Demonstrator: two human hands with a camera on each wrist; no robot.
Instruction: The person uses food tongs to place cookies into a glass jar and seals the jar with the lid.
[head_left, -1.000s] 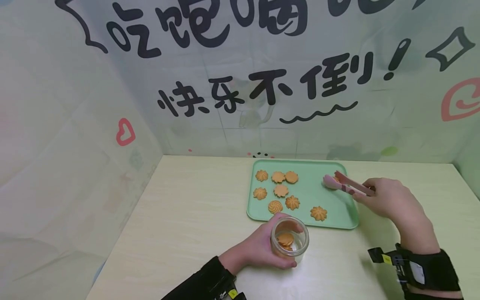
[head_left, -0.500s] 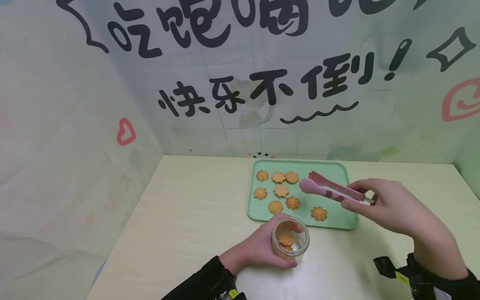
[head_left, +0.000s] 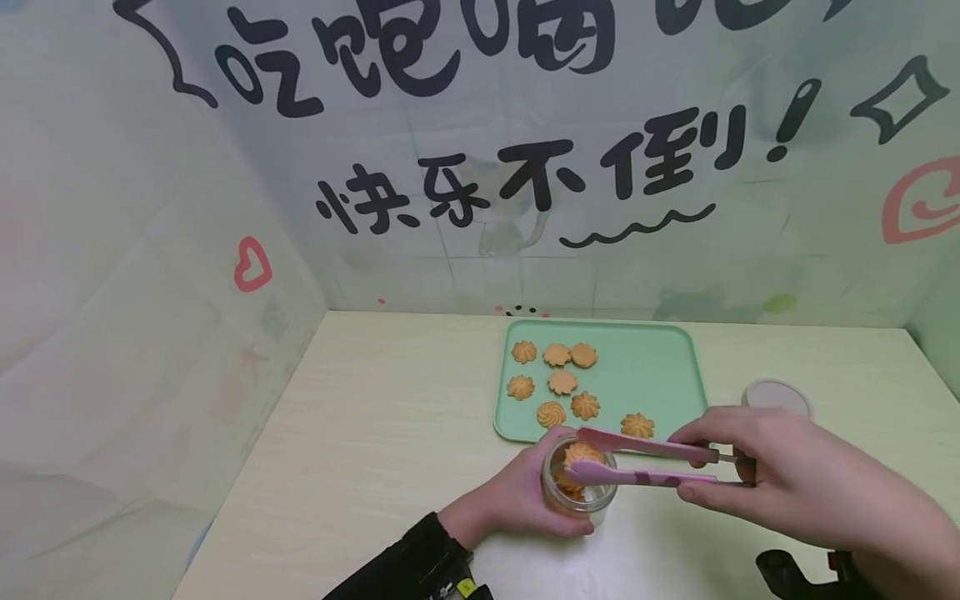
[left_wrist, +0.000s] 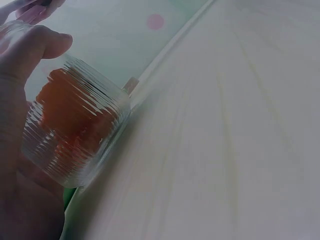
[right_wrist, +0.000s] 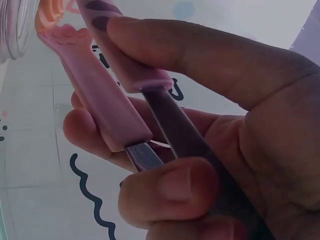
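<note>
My left hand (head_left: 525, 497) grips a clear glass jar (head_left: 604, 498) around its side, with its mouth facing up. Through the ribbed glass in the left wrist view, several cookies (left_wrist: 70, 102) show inside. My right hand (head_left: 787, 471) holds pink tongs (head_left: 648, 477), thumb on one arm and fingers along the other. Between the tong tips, at the jar's mouth, is a flower-shaped cookie (head_left: 582, 452). The right wrist view shows this cookie (right_wrist: 49, 16) right at a tong tip, close to the glass rim.
Behind the jar lies a green tray (head_left: 656, 371) with several cookies (head_left: 562, 382), most of them on its left half. A round pale lid (head_left: 777, 395) sits to the tray's right, partly behind my right hand. A printed cloth wall (head_left: 450, 275) borders the table's back edge.
The tongs have moved from the tray's right side, leftward and toward me, to the jar's mouth with a cookie. The lid has come into sight. My left hand and the jar have stayed put.
</note>
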